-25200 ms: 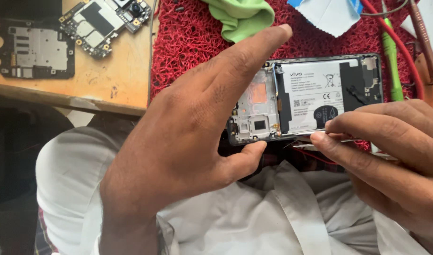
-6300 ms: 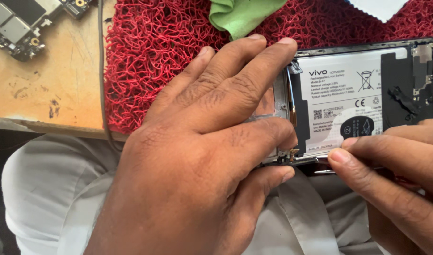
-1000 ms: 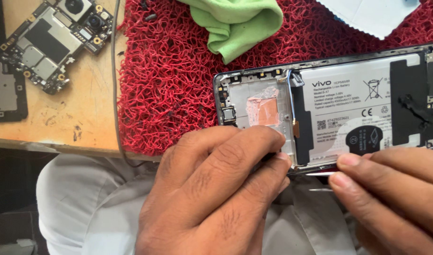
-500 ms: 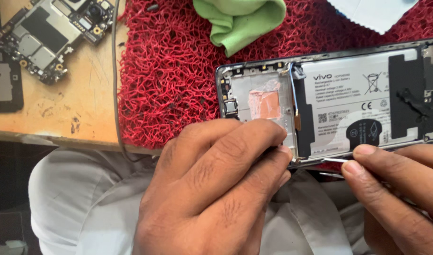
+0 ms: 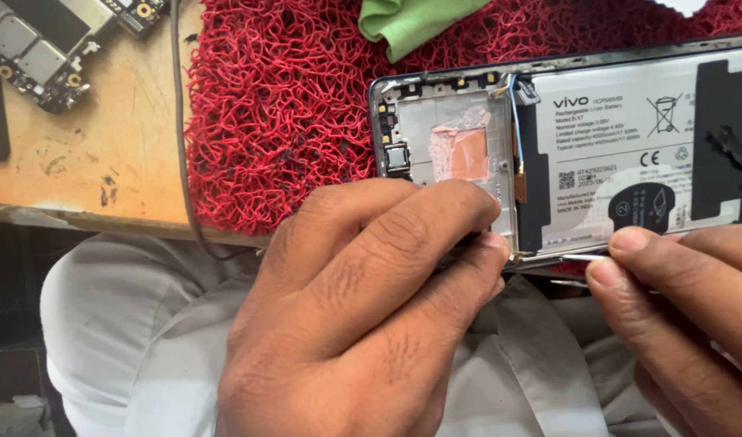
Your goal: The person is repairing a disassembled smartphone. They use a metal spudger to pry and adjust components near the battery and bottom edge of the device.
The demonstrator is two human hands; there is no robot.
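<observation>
An opened phone (image 5: 468, 121) lies back-up on a red looped mat (image 5: 282, 105), showing its grey frame, a copper patch and a white battery (image 5: 621, 129) with a black strip. My left hand (image 5: 363, 316) grips the phone's near edge, thumb and fingertips pressed against the frame's lower left. My right hand (image 5: 686, 316) pinches thin metal tweezers (image 5: 577, 259), whose tip touches the phone's lower edge right by my left fingertip.
A green cloth (image 5: 411, 20) lies on the mat behind the phone. Circuit boards (image 5: 39, 40) rest on the wooden bench (image 5: 88, 154) at far left, with a thin cable (image 5: 179, 137) along the mat's edge. My lap in white clothing (image 5: 136, 340) is below.
The view has drawn closer to the phone. My left fingers stay on the lower edge; my right hand with the tweezers has eased slightly to the right along that edge.
</observation>
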